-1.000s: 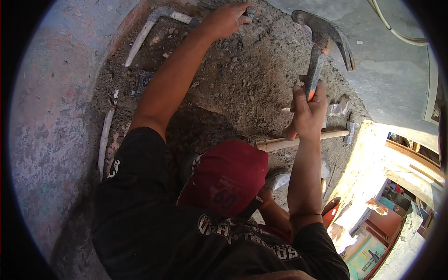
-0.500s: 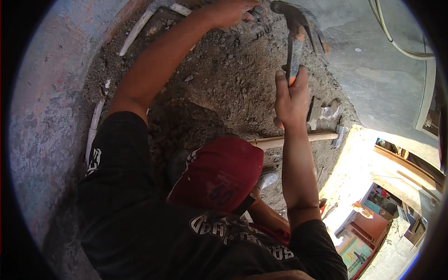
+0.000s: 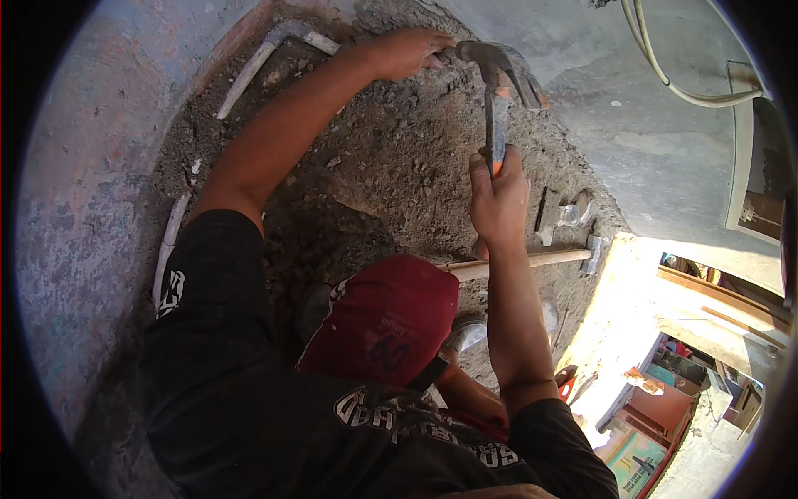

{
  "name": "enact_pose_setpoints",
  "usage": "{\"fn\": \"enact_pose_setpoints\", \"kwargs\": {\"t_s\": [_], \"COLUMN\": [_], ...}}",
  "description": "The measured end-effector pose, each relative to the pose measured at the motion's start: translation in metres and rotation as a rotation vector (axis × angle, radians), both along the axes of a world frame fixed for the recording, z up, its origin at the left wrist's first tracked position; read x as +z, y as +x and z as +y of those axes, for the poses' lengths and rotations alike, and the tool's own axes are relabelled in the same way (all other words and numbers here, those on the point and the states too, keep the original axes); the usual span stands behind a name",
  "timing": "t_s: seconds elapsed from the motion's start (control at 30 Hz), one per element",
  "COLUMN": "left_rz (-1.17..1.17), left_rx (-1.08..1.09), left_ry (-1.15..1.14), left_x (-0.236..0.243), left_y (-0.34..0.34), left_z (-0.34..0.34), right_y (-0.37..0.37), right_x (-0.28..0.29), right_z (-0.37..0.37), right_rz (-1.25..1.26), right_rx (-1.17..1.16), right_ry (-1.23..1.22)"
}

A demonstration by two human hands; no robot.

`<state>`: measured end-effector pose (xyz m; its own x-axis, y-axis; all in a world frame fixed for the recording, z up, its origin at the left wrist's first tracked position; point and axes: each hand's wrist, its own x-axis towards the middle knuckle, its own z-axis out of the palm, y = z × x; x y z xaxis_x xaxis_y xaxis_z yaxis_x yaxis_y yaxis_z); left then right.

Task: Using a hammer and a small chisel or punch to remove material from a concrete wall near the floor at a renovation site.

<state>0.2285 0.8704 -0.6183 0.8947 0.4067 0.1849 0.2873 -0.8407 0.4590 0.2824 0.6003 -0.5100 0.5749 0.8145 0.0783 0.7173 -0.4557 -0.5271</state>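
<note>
Grips the hammer in the right hand at 2 o'clock, fingers wrapped snugly round the handle, hammer head up at 1 o'clock, right beside the fingertips of the left hand at 12. Bends the left fingers partly closed over the rough ground; cannot tell of anything held inside them.

Seems partway along, by judgement. Already in the open: a pale bent pipe at 11 o'clock and a narrower pale length at 9. Already broken up: much of the soil around the middle, with a dark hollow just toward 9 from centre. Seemingly left: the ragged strip along the foot of the grey wall, from 12 round to 2. Cannot judge any share finished or remaining.

Hidden: the spot between hammer face and left fingertips; cannot tell touching from merely near. Crossed by the right forearm at 3 o'clock: a wooden-handled tool, visible only in part. Hard to make out: clear scraps just short of 3. Blocked toward 6: the lower ground, behind red cloth and dark shirt.
</note>
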Motion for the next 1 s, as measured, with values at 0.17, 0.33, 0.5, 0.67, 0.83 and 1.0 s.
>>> {"fn": "enact_pose_setpoints", "kwargs": {"t_s": [0.17, 0.33, 0.5, 0.67, 0.83, 1.0], "left_rz": [-0.063, 0.055, -0.124, 0.063, -0.084, -0.042], "left_rx": [-0.043, -0.025, -0.049, -0.010, -0.081, -0.010], "left_ry": [0.044, 0.059, 0.011, 0.027, -0.011, -0.037], "left_x": [0.006, 0.007, 0.003, 0.001, 0.000, 0.000], "left_y": [-0.001, 0.010, 0.007, 0.006, 0.005, 0.005], "left_z": [-0.004, 0.008, -0.003, 0.019, 0.009, 0.014], "right_y": [-0.022, 0.017, -0.012, 0.010, -0.005, 0.016], "right_x": [0.018, -0.024, -0.007, -0.023, -0.014, -0.022], "right_z": [-0.004, 0.007, -0.001, -0.003, -0.003, 0.011], "right_rz": [0.139, -0.186, 0.119, 0.107, 0.245, 0.128], "right_rx": [-0.052, 0.093, -0.072, 0.012, -0.117, -0.056], "right_ry": [0.445, -0.045, 0.319, 0.118, 0.504, 0.113]}}
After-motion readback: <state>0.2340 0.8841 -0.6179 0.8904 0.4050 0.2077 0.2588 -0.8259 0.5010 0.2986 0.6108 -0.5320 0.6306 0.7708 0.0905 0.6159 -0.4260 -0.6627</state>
